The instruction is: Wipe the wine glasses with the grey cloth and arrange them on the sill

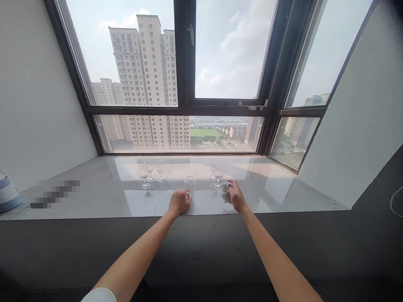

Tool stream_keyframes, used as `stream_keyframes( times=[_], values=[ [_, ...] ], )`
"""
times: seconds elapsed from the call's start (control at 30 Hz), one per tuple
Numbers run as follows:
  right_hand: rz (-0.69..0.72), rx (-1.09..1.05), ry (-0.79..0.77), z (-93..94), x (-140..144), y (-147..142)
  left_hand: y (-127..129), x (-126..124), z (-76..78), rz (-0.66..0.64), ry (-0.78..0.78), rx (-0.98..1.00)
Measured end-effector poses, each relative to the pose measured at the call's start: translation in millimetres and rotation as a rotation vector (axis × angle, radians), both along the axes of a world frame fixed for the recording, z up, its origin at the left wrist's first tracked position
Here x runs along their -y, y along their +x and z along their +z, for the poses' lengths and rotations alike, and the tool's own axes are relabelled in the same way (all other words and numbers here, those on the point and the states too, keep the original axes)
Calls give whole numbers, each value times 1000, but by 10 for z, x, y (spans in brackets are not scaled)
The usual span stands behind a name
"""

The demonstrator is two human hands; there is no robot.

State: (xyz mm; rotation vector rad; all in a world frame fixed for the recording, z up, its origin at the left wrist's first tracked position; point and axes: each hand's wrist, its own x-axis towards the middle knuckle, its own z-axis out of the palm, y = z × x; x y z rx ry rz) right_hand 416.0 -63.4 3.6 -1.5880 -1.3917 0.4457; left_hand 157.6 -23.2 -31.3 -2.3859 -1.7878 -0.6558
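A clear wine glass (190, 182) stands upright on the glossy stone windowsill (110, 188). My left hand (179, 202) grips its stem near the base. My right hand (235, 196) holds a crumpled pale cloth (224, 191) against the sill, just to the right of that glass. Right behind the cloth stand two more wine glasses (217, 174), one with a reddish tint. Three empty wine glasses (144, 173) stand in a group to the left.
A large dark-framed window (184, 75) rises behind the sill, with white walls slanting in on both sides. A blue-and-white striped object (8, 193) sits at the far left edge. A dark ledge (201, 247) runs along the sill's front.
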Motion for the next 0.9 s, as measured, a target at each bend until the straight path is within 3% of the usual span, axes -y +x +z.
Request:
stream_keyframes(
  times=[0.13, 0.23, 0.37, 0.47, 0.63, 0.9],
  values=[
    [139, 3, 116, 360, -187, -595, -5, 14, 14, -5, 3, -6],
    [89, 27, 237, 585, -330, -1046, -11, 13, 11, -2, 4, -11],
    [80, 116, 387, 686, -391, -1455, -21, 8, 1, 0, 12, -23],
    [61, 165, 443, 619, -358, -1551, -24, 5, -3, 3, 11, -31],
    [37, 228, 442, 483, -311, -1477, -20, -3, -9, 18, 10, -29],
    [75, 334, 361, 480, -235, -1452, -7, 13, 7, 43, -29, -11]
  ],
)
